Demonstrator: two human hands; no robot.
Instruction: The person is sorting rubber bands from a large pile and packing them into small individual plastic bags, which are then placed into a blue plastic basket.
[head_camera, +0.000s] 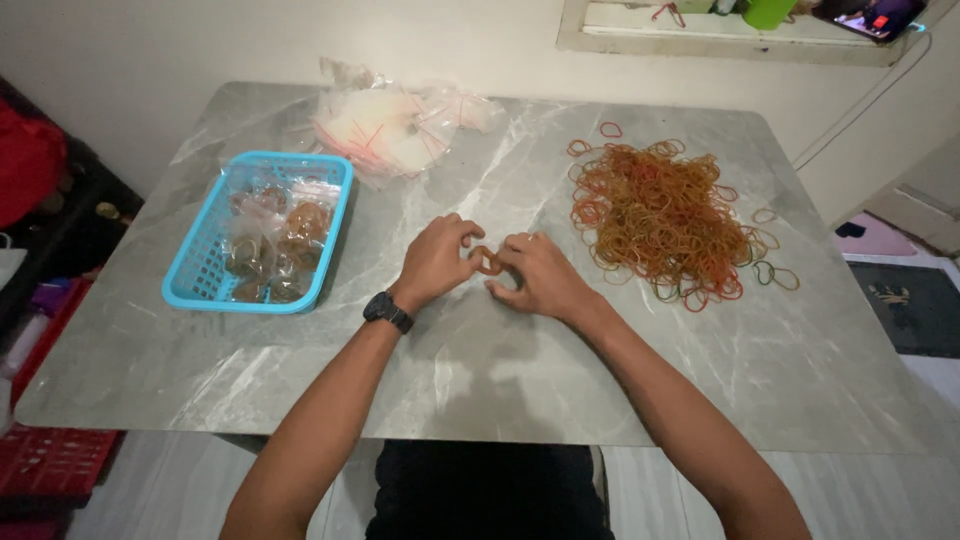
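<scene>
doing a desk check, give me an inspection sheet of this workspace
surface: grey marble-look table, dry, no spills seen
job's things: small bunch of rubber bands pinched between both hands; big loose pile of bands beside the right hand
clutter: blue basket of filled bags; clear bags behind it
hands: left hand and right hand meet at table centre; black watch on the left wrist
cables: white cable on the wall
surroundings: window ledge, red crate

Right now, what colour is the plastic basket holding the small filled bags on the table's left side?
Light blue: the slotted plastic basket shows best in the head view, its only view.
</scene>
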